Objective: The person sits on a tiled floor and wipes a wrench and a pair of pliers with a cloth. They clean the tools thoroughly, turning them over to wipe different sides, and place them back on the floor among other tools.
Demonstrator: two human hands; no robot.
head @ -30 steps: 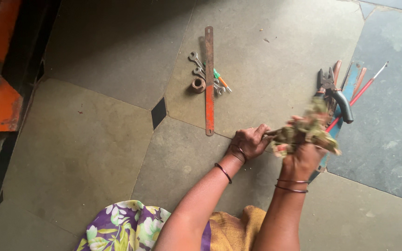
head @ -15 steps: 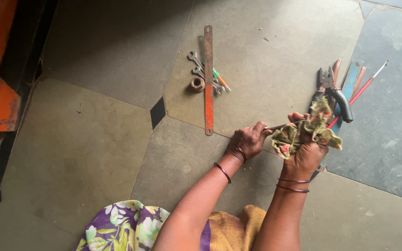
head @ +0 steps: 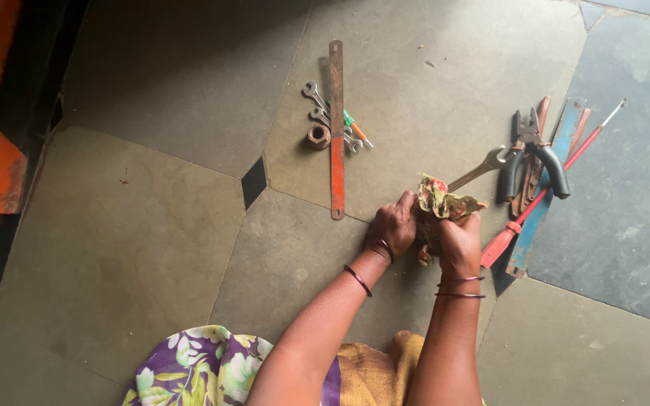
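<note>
**Spanner held in rag, both hands**

Spanner: an open-ended metal tool, its free jaw end pointing toward 2 o'clock, its lower shank hidden inside a crumpled patterned rag. The left hand is clenched around the near end of the spanner and the rag's edge; the right hand is closed on the rag from the 4 o'clock side, the two hands touching. Both are held over the stone floor. At 2 o'clock from the hands lie pliers with dark handles, a red-handled screwdriver and a blue strip, close together. At 11 o'clock lie a long rusty blade, small spanners, a nut and a green-and-orange screwdriver.
</note>
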